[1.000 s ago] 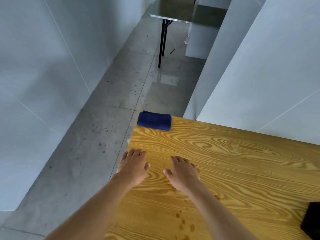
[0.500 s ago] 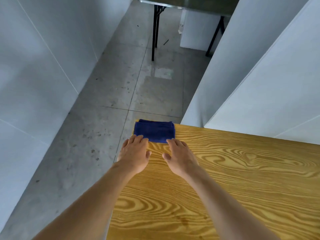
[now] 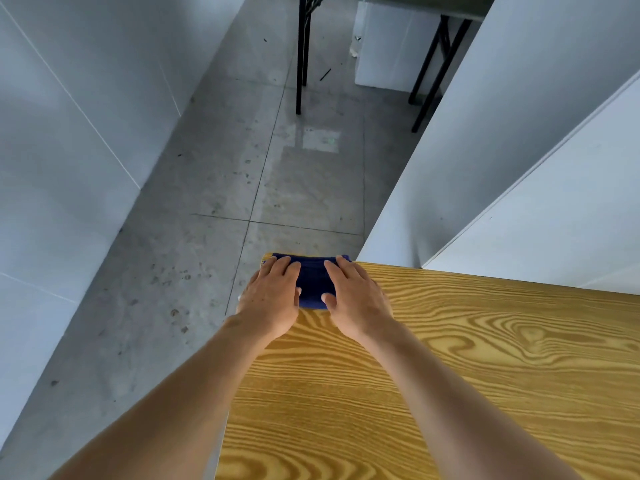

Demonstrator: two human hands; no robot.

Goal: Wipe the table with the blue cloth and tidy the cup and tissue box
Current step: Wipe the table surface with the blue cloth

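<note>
the folded dark blue cloth (image 3: pixel 313 284) lies flat on the far left corner of the yellow wooden table with wavy grain lines (image 3: pixel 450 358), right at the edge, and its far side seems to reach the very rim. the left hand (image 3: pixel 272 299) lies flat on the left part of the cloth with its fingers spread out, and the right hand (image 3: pixel 356 299) lies flat on the right part the same way. the two hands are a little apart, with a strip of blue showing between them, and neither one has closed around the cloth; they just press down on top of it. no cup and no tissue box can be seen here, so the tidying looks not yet done. past the corner there is only the grey tiled floor with dark spots (image 3: pixel 207 202) far below, and white walls stand on both sides. the trouble could come from that corner: if the hands push away or to the left, the cloth could slide off the edge and drop to the floor, where it would pick up dirt. the flat hands could also slip over the cloth and leave it behind, or bunch it up, since nothing is gripping it. pulling it toward the near side looks safer.
</note>
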